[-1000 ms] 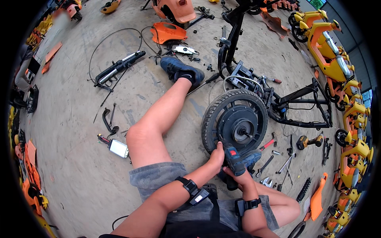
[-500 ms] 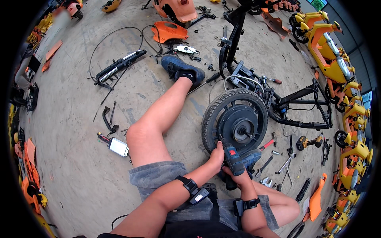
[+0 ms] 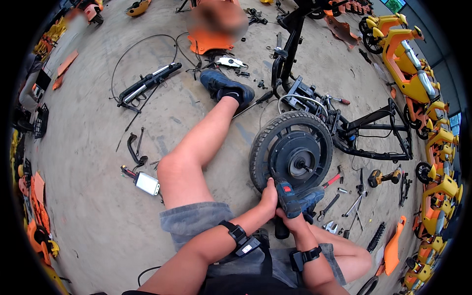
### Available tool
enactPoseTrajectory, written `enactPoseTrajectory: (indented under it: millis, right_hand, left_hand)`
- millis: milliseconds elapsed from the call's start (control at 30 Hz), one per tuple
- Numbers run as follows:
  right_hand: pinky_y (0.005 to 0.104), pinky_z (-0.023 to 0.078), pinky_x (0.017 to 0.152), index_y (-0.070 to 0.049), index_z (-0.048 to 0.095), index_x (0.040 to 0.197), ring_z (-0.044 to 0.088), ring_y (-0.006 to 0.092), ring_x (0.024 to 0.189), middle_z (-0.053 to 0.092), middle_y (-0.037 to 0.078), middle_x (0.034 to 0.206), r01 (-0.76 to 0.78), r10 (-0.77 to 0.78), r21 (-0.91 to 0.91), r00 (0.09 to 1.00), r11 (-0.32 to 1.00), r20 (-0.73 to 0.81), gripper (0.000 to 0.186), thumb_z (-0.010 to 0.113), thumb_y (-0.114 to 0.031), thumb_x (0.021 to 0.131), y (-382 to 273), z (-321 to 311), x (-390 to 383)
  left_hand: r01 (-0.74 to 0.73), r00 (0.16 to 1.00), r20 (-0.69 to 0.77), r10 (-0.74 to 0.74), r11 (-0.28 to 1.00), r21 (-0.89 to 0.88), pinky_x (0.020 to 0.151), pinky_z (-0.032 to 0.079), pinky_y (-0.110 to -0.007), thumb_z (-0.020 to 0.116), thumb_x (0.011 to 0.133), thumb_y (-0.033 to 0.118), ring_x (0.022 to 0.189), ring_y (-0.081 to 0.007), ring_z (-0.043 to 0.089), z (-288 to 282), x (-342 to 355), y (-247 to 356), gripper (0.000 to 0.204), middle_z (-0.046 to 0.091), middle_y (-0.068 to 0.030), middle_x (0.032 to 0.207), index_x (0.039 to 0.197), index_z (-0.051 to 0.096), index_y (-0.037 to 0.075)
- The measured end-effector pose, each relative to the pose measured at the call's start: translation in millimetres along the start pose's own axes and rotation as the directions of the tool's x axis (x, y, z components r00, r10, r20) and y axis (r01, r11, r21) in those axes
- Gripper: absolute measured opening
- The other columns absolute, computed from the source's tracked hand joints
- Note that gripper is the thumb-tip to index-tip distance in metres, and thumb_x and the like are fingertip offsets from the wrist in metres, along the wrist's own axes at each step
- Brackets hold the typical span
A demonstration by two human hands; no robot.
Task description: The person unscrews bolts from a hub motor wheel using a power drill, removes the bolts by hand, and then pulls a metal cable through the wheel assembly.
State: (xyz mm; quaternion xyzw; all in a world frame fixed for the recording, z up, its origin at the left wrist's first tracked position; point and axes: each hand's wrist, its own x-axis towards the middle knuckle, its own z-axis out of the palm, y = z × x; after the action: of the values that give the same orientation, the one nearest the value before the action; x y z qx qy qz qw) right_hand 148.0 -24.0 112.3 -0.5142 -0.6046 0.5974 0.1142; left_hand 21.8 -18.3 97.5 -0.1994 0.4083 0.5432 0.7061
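Observation:
A dark power drill with a red patch points away from me at the lower rim of a black hub-motor wheel. My right hand is wrapped round the drill's grip, just below its body. Against the left side of the drill's nose lies my left hand, thumb up along it and the other fingers mostly hidden. The wheel lies tilted with its axle end facing up, its tyre beside my hands. Where the drill's tip meets the wheel is hidden.
Beyond the wheel lies a black scooter frame. To the right are a red-handled hammer, a wrench, and a yellow drill. A silver controller box and a front fork lie left. Yellow scooters line the right side.
Both hands and the drill stay at the wheel's lower rim, with only a very slight shift. Nothing was let go or taken up.

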Motion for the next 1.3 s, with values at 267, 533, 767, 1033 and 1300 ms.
enactPoseTrajectory:
  millis: [267, 533, 767, 1033, 1300]
  right_hand:
    - [0.0305, 0.05, 0.069, -0.003, 0.061, 0.104, 0.061, 0.0175, 0.076, 0.062, 0.006, 0.088, -0.087, 0.105, 0.583, 0.994, 0.808, 0.003, 0.026, 0.062, 0.001, 0.079, -11.3, 23.2, -2.4]
    - [0.0306, 0.05, 0.066, -0.001, 0.063, 0.096, 0.062, 0.0166, 0.073, 0.064, 0.007, 0.082, 0.011, 0.012, 0.574, 0.999, 0.818, -0.036, 0.017, 0.065, -0.005, 0.08, 20.0, 26.9, 4.9]
    - [0.0463, 0.051, 0.081, -0.01, 0.066, 0.109, 0.063, 0.0404, 0.095, 0.069, 0.019, 0.099, 0.09, -0.173, -0.478, 0.976, 0.874, -0.133, 0.043, 0.073, -0.033, 0.073, -17.6, -18.1, -9.3]
    - [0.0442, 0.052, 0.083, -0.014, 0.067, 0.109, 0.065, 0.0364, 0.097, 0.07, 0.017, 0.101, -0.063, -0.072, -0.463, 0.961, 0.884, -0.268, 0.044, 0.074, -0.038, 0.073, -34.6, 5.7, -28.9]
    - [0.0423, 0.053, 0.075, -0.005, 0.067, 0.099, 0.068, 0.037, 0.088, 0.07, 0.02, 0.091, -0.015, -0.14, -0.466, 0.945, 0.885, -0.296, 0.034, 0.074, -0.026, 0.073, 1.6, 0.0, -18.2]
  left_hand:
    - [0.119, 0.991, -0.09, -0.095, 0.943, 0.311, 0.091, 0.046, -0.045, 0.028, 0.099, 0.054, 0.1, -0.0277, 0.06, 10.3, -7.2, 23.2, 0.058, 0.065, -0.0136, 0.107, 0.117, 0.06, 0.008]
    - [0.008, 0.993, -0.108, 0.042, 0.905, 0.426, 0.084, 0.049, -0.05, 0.029, 0.098, 0.056, 0.101, -0.031, 0.062, 0.2, 10.0, 11.9, 0.064, 0.065, -0.0152, 0.112, 0.122, 0.059, 0.005]
    - [-0.043, 0.999, -0.003, 0.05, 0.896, 0.442, 0.058, 0.043, -0.037, 0.031, 0.101, 0.046, 0.06, -0.0191, 0.052, -55.5, 47.5, 24.3, 0.047, 0.06, -0.0057, 0.076, 0.095, 0.059, 0.009]
    - [-0.113, 0.992, 0.006, 0.128, 0.853, 0.509, 0.05, 0.036, -0.032, 0.038, 0.1, 0.035, 0.052, -0.0139, 0.042, -68.6, 32.8, 27.1, 0.035, 0.047, 0.0013, 0.065, 0.088, 0.06, 0.01]
    - [-0.437, 0.899, 0.144, 0.415, 0.811, 0.389, 0.046, 0.035, -0.027, 0.053, 0.09, 0.017, 0.051, -0.0106, 0.044, -56.2, -14.7, 36.2, 0.017, 0.05, 0.0007, 0.063, 0.092, 0.064, 0.005]
